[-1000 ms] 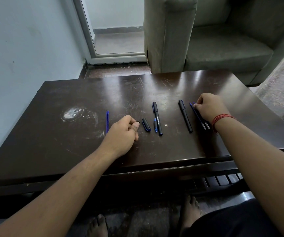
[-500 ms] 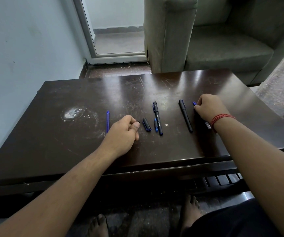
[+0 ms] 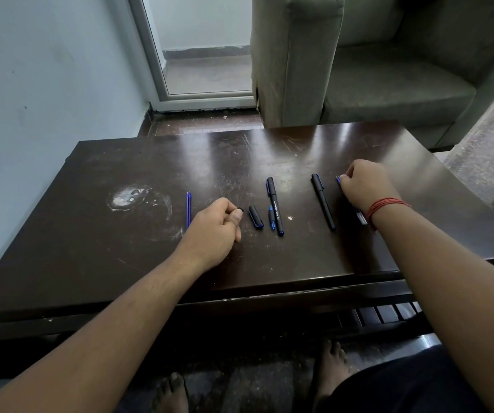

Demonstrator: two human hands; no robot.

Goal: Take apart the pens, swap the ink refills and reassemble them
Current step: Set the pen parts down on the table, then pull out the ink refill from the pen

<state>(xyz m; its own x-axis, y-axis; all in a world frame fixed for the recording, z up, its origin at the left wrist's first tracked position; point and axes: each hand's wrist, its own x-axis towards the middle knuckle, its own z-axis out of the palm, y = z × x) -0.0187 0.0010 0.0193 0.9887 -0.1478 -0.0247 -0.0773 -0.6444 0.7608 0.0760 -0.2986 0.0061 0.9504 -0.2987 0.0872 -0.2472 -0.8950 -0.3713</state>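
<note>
On the dark wooden table (image 3: 299,263) lie pen parts in a row. A thin blue refill (image 3: 188,210) lies at the left. My left hand (image 3: 214,231) rests curled beside it and pinches a small black pen piece (image 3: 240,209). Right of it lie a black cap (image 3: 256,216), a small blue tip piece (image 3: 271,217) and a black pen with a blue clip (image 3: 275,205). Further right lies an all-black pen (image 3: 323,202). My right hand (image 3: 365,186) covers a blue-tipped pen (image 3: 338,179) and pinches its far end; its near end (image 3: 361,217) shows by my wrist.
A white scuff mark (image 3: 129,198) sits on the table's left part. A grey-green armchair (image 3: 388,73) stands behind the table, a pale wall (image 3: 46,84) to the left. A slatted shelf (image 3: 388,312) lies under the table's front edge, and my bare feet (image 3: 329,368) rest on the floor.
My right hand has closed over the blue-tipped pen on the right, hiding most of it. My left hand and the other parts have not moved.
</note>
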